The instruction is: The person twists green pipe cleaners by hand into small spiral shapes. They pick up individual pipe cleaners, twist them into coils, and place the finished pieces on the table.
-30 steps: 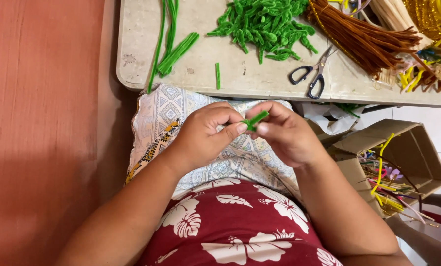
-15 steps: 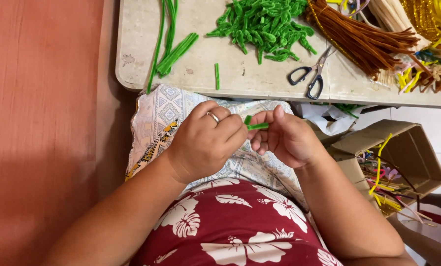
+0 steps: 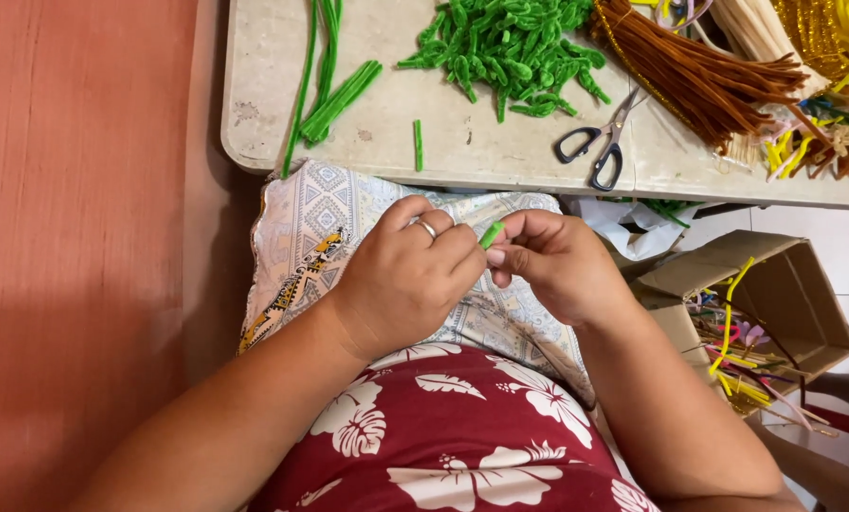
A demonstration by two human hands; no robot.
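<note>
Pale worn tabletop point(image 3: 462, 152) ahead; orange-red surface point(image 3: 73, 237) at left; white floor tiles point(image 3: 822, 223) at right.

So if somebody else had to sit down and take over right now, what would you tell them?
Left hand and right hand are together over the lap, both pinching one short green pipe cleaner piece.
On the table: a heap of bent green pieces, straight green lengths, one loose short piece, scissors, brown stems.
Done: many pieces lie bent in the heap.
Left: the piece in hand and the straight lengths.
</note>
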